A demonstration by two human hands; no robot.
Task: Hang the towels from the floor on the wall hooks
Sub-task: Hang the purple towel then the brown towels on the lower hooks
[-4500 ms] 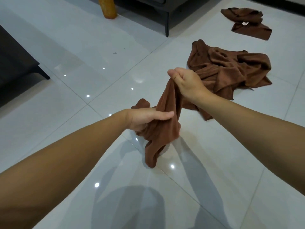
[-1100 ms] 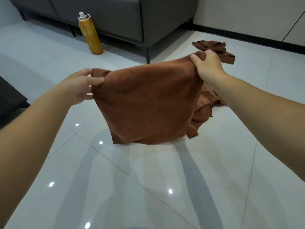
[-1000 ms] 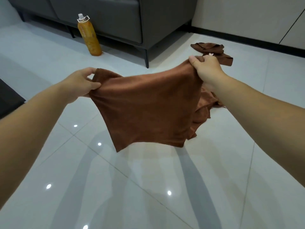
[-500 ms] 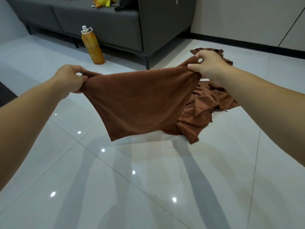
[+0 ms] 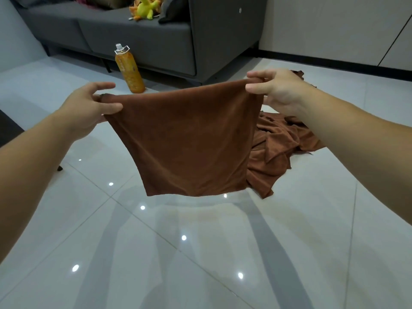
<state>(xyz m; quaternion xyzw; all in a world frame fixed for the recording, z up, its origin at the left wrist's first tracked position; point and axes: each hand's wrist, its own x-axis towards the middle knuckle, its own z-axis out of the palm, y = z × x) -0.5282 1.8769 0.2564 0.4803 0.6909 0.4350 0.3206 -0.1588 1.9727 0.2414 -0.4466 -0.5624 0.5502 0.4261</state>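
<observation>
One glossy white tiled floor [image 5: 200, 253] fills most of your view, with one dark grey sofa [image 5: 156, 39] standing along its far side.

You can count two brown towels for certain. The first, the held towel [image 5: 189, 141], hangs in the air in front of you, spread flat with its face towards you. Its top edge runs left to right between your two hands, a little higher at the right end, and that stretched edge is its long axis as seen from here. The cloth drops straight down from it, and the lower hem hangs free above the tiles. The second, a crumpled heap [image 5: 281, 148], lies on the floor to the right, partly hidden behind the hanging cloth and your right forearm. A scrap of brown cloth [image 5: 298, 73] shows just past your right hand; you cannot tell whether it belongs to the heap or is a third towel.

Both hands are up. Your left hand [image 5: 89, 108] pinches the left top corner between thumb and curled fingers, with the forefinger lifted above the cloth. Your right hand [image 5: 278, 90] pinches the right top corner the same way, its forefinger reaching out over the edge.

One orange bottle [image 5: 130, 72] stands upright on the floor just in front of the sofa. One yellow plush toy [image 5: 145, 10] lies on the sofa seat.
</observation>
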